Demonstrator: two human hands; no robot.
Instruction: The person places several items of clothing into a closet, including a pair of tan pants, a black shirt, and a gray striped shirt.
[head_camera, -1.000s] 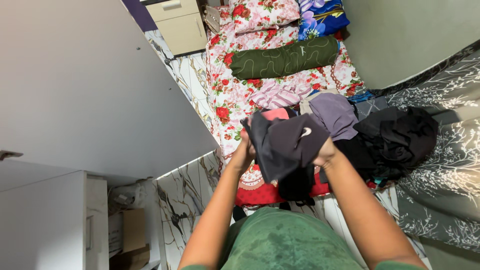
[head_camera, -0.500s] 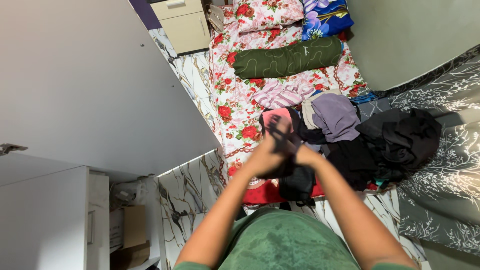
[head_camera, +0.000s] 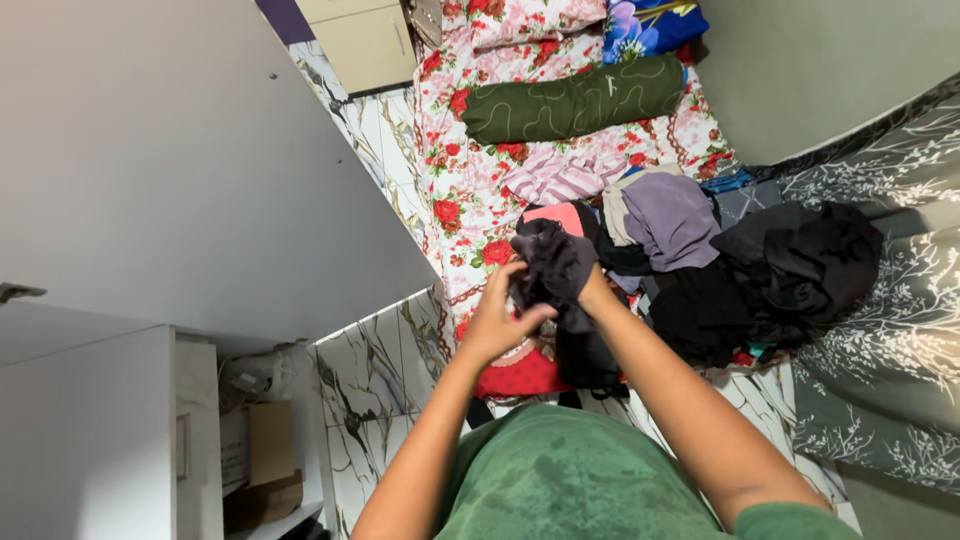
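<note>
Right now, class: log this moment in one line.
left hand: gripping dark garment | right hand: gripping same | below: clothes pile

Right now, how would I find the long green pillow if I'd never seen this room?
Look at the bed with the red flowered sheet. Near its top end, past the pile of clothes, lies the long green pillow. It is the only dark green roll, with thin wavy lines on it, unlike the flowered pillow beside it.

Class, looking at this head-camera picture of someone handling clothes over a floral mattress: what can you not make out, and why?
- Right hand: wrapped inside the dark garment, fingers hidden.
- The garment's kind: too bunched to tell.
- Clothes pile: dark pieces merge; count unclear.
- Green bolster: pattern too small to read.
- Left hand: palm turned away.
</note>
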